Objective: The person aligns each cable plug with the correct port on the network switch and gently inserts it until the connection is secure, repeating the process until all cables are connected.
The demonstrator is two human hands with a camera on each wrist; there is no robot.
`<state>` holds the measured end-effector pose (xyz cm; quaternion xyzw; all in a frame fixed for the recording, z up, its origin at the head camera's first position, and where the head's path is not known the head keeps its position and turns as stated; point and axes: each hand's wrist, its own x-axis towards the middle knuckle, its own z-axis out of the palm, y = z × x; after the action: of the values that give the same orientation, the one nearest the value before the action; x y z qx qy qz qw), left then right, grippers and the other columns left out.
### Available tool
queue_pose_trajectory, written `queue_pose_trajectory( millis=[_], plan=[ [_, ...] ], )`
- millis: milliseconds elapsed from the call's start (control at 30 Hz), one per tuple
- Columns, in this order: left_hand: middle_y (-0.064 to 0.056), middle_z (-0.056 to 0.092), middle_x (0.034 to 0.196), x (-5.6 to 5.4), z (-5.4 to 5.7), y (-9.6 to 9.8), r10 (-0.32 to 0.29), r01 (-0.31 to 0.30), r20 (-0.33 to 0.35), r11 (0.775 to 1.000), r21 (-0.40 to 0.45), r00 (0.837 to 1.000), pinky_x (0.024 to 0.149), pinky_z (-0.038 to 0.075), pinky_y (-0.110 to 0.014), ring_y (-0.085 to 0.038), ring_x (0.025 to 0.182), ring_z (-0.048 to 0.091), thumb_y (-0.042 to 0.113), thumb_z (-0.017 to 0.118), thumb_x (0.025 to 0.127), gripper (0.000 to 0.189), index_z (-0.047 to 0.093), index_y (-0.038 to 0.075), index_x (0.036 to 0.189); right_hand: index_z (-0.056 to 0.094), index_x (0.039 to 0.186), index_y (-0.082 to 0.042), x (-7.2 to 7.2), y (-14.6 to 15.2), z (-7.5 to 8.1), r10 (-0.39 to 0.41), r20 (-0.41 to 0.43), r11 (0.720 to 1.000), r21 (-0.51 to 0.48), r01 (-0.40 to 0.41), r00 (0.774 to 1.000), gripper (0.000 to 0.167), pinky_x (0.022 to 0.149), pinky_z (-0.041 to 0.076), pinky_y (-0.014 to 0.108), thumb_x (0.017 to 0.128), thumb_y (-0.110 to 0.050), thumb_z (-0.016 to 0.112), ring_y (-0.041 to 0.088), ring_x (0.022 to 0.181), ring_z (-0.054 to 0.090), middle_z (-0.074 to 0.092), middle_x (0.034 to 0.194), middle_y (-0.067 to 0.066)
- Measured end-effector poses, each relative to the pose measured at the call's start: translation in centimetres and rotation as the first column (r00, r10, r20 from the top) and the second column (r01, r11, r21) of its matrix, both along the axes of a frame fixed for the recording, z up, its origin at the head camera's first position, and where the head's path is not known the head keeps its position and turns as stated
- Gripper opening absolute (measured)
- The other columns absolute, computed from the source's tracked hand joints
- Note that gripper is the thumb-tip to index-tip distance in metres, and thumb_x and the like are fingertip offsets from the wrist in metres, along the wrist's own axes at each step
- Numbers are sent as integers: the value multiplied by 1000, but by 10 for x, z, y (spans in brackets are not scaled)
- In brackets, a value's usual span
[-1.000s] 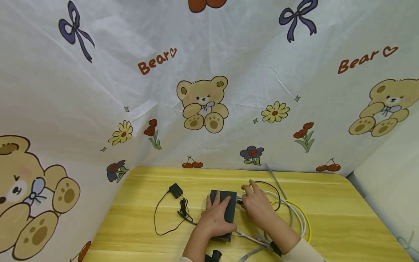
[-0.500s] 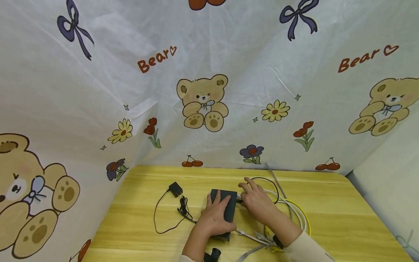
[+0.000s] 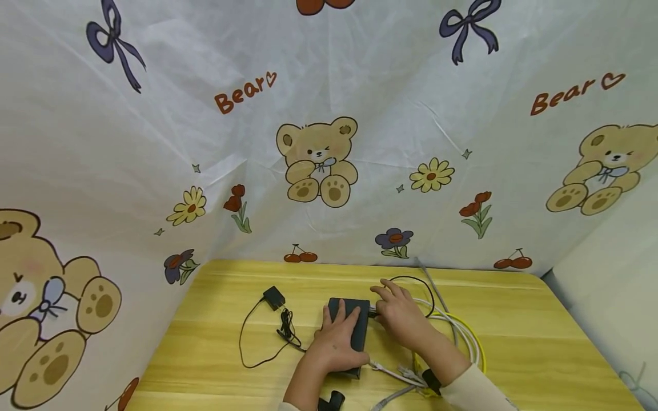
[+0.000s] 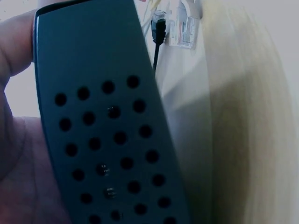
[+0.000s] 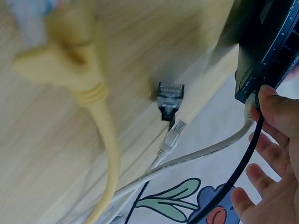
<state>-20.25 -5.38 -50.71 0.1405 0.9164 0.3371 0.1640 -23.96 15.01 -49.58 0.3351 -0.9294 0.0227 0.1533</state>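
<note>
A black network switch [image 3: 361, 337] lies on the table, with vent holes along one side [image 4: 112, 149] in the left wrist view and a row of numbered ports [image 5: 280, 42] in the right wrist view. My left hand [image 3: 335, 347] grips it from above, fingers spread over the top and thumb at the port-side edge. My right hand [image 3: 403, 321] pinches the plug end of a black network cable [image 5: 246, 151] between thumb and index finger, right at the end port; its other fingers are spread loosely. A white cable [image 5: 205, 151] runs into the switch beside it.
Loose network plugs lie near the switch: a black one [image 5: 170, 98], a white one [image 5: 174, 135] and a yellow one [image 5: 70, 70]. Coiled yellow cable [image 3: 480, 348] spreads rightward. A black power adapter [image 3: 275, 298] with thin cord lies left. A patterned cloth [image 3: 319, 228] stands behind.
My right hand has moved slightly left, closer to the switch, bringing the black cable's plug end with it. The left hand stays on the switch.
</note>
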Motion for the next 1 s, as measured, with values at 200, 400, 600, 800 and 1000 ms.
queue_pose_trajectory(
  millis=[200,400,600,800,1000],
  plan=[
    [-11,7,167,0,0,0,-11,11,-6,1000,16,1000,98,26,-80,-48,150,-5,47,77,77,97,28,28,159,68,75,-14,1,-2,2,-68,116,995,-62,76,991,16,103,37,66,81,-14,82,41,137,44,60,138,13],
    [-11,7,167,-1,-2,1,-26,26,-7,1000,14,1000,98,26,-80,-48,150,-5,47,77,77,97,29,29,159,64,72,-16,3,-2,1,-86,173,990,-96,104,981,20,102,31,74,83,-12,80,42,136,45,61,137,13],
    [-11,7,167,-3,-3,-4,-29,29,-5,999,43,1000,97,26,-81,-50,149,-6,45,77,78,94,28,34,158,56,70,-17,3,-5,-1,-68,158,986,-138,90,985,28,101,31,75,84,-9,79,41,134,47,62,134,13],
    [-12,9,167,-1,-1,-10,-19,19,3,997,81,1000,94,30,-80,-50,149,-6,40,78,77,94,31,34,158,55,70,-18,5,-14,2,-68,157,987,-135,89,985,29,101,29,76,85,-9,78,41,134,48,63,133,13],
    [-12,10,167,-1,0,-10,-20,20,4,997,78,1000,93,31,-80,-50,149,-6,41,79,75,94,32,34,157,56,70,-18,5,-14,0,-83,156,985,-139,105,984,28,101,30,75,85,-11,79,40,133,49,64,132,11]
  ],
)
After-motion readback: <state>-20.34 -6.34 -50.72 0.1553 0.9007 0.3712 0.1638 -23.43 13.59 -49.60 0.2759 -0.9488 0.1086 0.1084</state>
